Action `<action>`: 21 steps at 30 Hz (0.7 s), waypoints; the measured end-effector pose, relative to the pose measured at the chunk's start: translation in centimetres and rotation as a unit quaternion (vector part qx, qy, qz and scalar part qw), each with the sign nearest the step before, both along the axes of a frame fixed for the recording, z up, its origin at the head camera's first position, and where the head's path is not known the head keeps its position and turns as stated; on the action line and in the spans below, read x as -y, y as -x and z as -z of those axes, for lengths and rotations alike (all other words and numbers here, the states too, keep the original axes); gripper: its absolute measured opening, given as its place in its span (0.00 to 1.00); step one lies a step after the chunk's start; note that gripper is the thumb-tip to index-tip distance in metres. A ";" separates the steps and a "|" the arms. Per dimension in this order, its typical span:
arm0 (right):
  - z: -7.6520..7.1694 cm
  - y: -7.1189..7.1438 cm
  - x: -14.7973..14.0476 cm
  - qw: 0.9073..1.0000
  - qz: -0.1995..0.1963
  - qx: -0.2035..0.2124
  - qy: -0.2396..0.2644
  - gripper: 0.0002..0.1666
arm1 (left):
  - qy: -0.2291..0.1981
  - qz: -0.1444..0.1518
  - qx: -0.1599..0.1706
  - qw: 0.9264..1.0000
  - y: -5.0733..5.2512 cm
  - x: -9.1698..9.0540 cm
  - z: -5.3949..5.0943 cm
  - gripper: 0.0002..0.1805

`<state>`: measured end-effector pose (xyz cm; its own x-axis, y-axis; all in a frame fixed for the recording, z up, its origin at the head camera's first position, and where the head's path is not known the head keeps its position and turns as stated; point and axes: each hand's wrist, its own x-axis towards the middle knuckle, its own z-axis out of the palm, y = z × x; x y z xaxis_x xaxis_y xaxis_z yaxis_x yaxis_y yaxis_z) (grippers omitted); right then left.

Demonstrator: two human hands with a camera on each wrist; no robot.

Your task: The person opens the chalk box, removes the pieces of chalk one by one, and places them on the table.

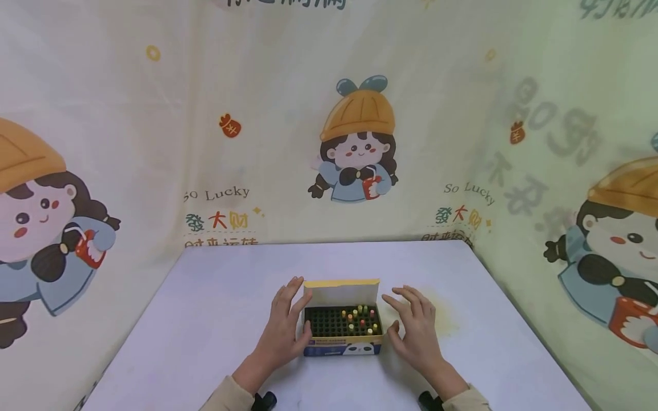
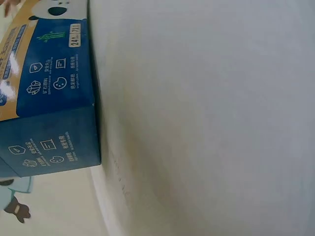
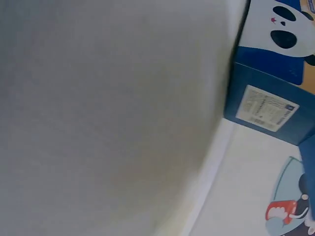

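- Lying on the tabletop [image 1: 205, 319], the box [image 1: 325, 349] runs lengthwise left to right, panda print [image 1: 360, 349] nearest, lid [image 1: 341, 295] raised behind.
- Flanking it, left hand [image 1: 281, 330] and right hand [image 1: 415, 326]: both loosely spread, holding nothing.

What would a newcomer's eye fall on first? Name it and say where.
Likely the orange-hatted cartoon girl in the middle of the backdrop, beyond the white table. Next, the open panda box on that table, its coloured sticks toward the right, with the left hand and right hand at either side.
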<state>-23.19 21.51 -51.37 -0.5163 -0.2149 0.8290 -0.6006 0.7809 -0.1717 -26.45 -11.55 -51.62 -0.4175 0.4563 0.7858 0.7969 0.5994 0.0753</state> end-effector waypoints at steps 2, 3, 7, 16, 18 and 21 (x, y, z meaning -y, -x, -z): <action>-0.3 0.0 0.0 1.000 0.013 -0.001 -0.016 0.40 | -0.005 0.002 -0.039 0.999 0.1 -0.1 -0.4 0.31; -0.4 0.0 0.1 1.000 0.019 0.006 -0.024 0.38 | -0.006 0.002 -0.050 0.999 0.0 -0.1 -0.6 0.29; -0.8 0.0 0.4 0.995 0.045 0.066 -0.052 0.28 | -0.005 -0.003 -0.086 0.996 -0.2 -0.4 -1.3 0.19; -1.5 -0.1 1.6 0.979 0.066 0.190 -0.042 0.09 | 0.033 -0.099 -0.077 0.992 -0.4 -0.6 -1.8 0.17; -1.6 -0.2 1.8 0.973 0.070 0.218 -0.038 0.05 | 0.029 -0.123 -0.059 0.990 -0.4 -0.5 -1.9 0.11; -1.7 -0.3 2.0 0.964 0.076 0.254 -0.038 0.08 | 0.028 -0.140 -0.041 0.989 -0.4 -0.5 -1.9 0.07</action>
<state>-22.94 19.46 -49.63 -0.8813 -0.1547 0.4465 -0.3323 0.8747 -0.3527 -26.02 -11.07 -49.71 -0.4695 0.3761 0.7988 0.6011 0.7988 -0.0227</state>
